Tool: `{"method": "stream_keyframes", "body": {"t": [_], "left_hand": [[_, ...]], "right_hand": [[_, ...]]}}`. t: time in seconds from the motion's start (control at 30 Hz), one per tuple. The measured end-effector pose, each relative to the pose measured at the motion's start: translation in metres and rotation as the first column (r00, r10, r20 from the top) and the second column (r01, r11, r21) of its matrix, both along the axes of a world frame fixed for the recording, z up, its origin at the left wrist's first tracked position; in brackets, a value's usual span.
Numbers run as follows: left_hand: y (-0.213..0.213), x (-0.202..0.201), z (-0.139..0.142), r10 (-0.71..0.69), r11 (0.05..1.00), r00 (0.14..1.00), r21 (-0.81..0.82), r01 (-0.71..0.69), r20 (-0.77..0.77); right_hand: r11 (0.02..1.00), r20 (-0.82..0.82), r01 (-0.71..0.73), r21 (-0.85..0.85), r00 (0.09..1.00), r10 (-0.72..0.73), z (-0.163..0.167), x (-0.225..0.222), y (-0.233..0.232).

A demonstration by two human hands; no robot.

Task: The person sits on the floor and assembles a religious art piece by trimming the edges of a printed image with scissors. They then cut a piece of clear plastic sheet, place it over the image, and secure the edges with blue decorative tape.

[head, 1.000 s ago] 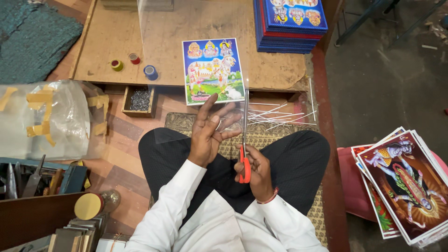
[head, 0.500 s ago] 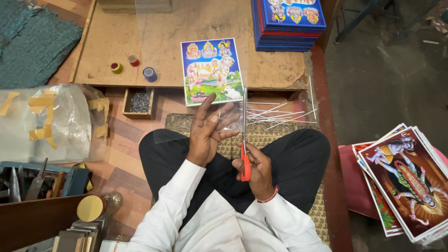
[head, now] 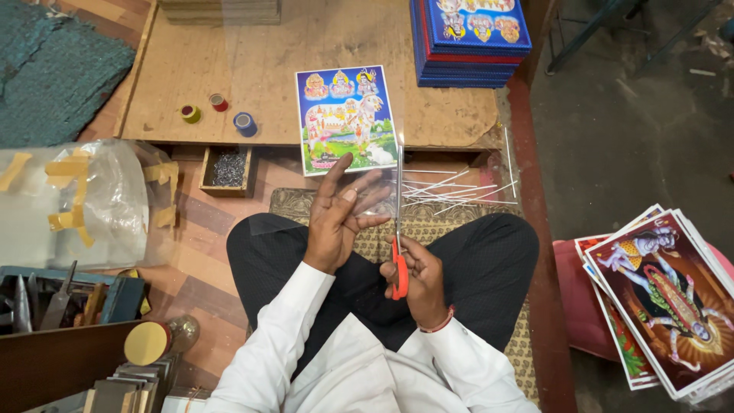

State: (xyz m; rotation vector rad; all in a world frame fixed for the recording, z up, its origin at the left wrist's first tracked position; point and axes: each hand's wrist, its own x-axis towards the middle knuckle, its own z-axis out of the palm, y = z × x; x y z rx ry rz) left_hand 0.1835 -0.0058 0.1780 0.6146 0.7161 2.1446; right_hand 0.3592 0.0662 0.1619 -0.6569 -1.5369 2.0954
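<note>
The left hand (head: 340, 218) lies spread flat, fingers long and slightly fanned, palm down on a clear plastic sheet (head: 267, 223) that rests over the person's lap. It grips nothing; it only presses the sheet in place. The sheet is hard to see, but its pale edge runs out to the left of the wrist and its upper part reaches toward the low wooden table (head: 176, 76).

The right hand (head: 420, 279) is closed around the red handles of a pair of scissors (head: 398, 229). The blades point straight up, away from the body, just to the right of the left hand's fingertips, along the right edge of the sheet. Whether the blades are parted cannot be told from here.

A colourful picture print (head: 348, 115) lies on the table's near edge, just beyond the scissor tips. To the right of the blades a scatter of thin clear strips (head: 451, 190) lies in front of the table. A stack of blue framed pictures (head: 470, 38) sits at the table's far right corner, and three small tape rolls (head: 218, 113) stand near its left part. Below them is a small wooden box of nails (head: 228, 170). A large plastic bag (head: 76, 203) with yellow tape is on the floor to the left, and a pile of prints (head: 665, 298) lies on the right.
</note>
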Motion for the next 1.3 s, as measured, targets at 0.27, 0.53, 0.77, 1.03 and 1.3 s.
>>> {"method": "stream_keyframes", "body": {"t": [0.27, 0.53, 0.77, 1.03, 1.3], "left_hand": [[-0.002, 0.005, 0.002, -0.030, 0.999, 1.000, -0.017, 0.030, 0.004], [-0.003, 0.007, 0.009, -0.043, 0.998, 0.999, -0.044, 0.042, -0.027], [-0.001, 0.009, 0.013, -0.062, 0.997, 0.998, -0.035, 0.062, 0.007], [0.001, 0.008, 0.010, -0.055, 0.998, 0.998, -0.032, 0.055, 0.007], [-0.001, 0.006, 0.006, -0.077, 0.996, 0.997, -0.033, 0.077, 0.004]], "right_hand": [[0.996, -0.052, -0.028, 0.080, 0.998, 0.032, 0.006, -0.009, 0.010], [0.992, -0.048, 0.029, 0.119, 0.999, -0.024, 0.012, -0.010, 0.012], [0.990, -0.032, 0.081, 0.116, 0.996, -0.078, 0.013, -0.010, 0.010], [0.989, -0.011, 0.090, 0.116, 0.996, -0.090, 0.014, -0.009, 0.008], [0.994, -0.045, 0.057, 0.090, 0.998, -0.053, 0.009, -0.011, 0.014]]}}
